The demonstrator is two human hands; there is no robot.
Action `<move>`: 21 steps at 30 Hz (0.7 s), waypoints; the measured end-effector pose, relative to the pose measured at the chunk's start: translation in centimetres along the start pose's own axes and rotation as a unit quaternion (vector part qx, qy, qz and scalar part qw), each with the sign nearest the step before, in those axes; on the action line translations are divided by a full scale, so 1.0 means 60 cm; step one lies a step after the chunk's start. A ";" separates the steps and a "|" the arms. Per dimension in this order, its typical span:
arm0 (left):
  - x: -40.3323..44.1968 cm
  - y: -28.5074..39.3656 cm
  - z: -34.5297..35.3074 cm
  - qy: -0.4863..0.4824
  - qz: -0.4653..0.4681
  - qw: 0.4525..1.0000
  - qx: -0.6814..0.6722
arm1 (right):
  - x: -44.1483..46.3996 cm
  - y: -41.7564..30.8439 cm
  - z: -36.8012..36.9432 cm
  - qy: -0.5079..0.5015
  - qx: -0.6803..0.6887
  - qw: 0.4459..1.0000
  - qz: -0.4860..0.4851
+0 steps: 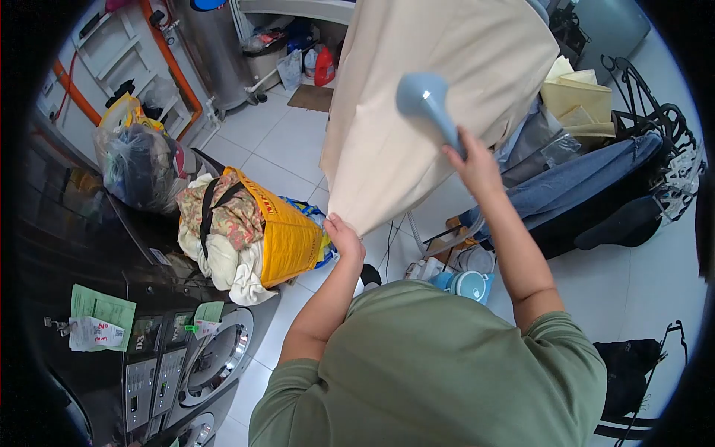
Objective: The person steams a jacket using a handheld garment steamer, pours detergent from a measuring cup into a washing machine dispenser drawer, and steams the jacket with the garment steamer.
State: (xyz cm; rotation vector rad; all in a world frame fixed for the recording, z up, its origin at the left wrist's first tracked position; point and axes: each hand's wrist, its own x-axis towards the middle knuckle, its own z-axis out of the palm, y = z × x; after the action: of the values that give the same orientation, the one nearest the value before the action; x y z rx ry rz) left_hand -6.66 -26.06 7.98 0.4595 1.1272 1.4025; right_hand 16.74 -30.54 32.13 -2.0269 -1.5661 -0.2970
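Observation:
A large beige cloth (417,164) is spread out in front of me and narrows to a corner near my body. My left hand (344,237) pinches that corner, fingers closed on the fabric. In my right hand (475,165) is the handle of a light blue garment steamer head (423,97), slightly blurred. The steamer head is over the upper middle of the cloth; whether it touches the fabric I cannot tell. A grey ribbed hose (417,235) shows below the cloth, by a light blue water tank (469,285) on the floor.
To the left, a yellow bag (290,231) overflows with fabrics beside stacked front-loading machines (216,357). A clear bag of clothes (141,164) sits behind it. Jeans (573,182) and black hangers (655,112) are on the right. A bin (264,59) stands at the back.

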 end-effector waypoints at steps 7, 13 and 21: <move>0.004 0.010 0.002 -0.019 0.004 0.999 -0.032 | -0.056 -0.017 0.005 -0.124 -0.039 0.992 0.003; 0.005 0.009 -0.006 -0.001 -0.017 0.999 -0.038 | 0.068 0.032 -0.065 0.051 -0.069 0.996 -0.033; 0.021 -0.009 -0.040 -0.003 -0.014 1.000 -0.008 | 0.211 0.066 -0.179 0.190 -0.071 0.979 -0.028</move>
State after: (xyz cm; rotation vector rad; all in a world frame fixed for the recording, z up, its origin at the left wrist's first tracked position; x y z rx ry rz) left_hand -8.61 -25.85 6.02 0.4347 1.1134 1.3842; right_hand 25.89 -26.74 46.03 -1.8906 -1.3921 -0.7876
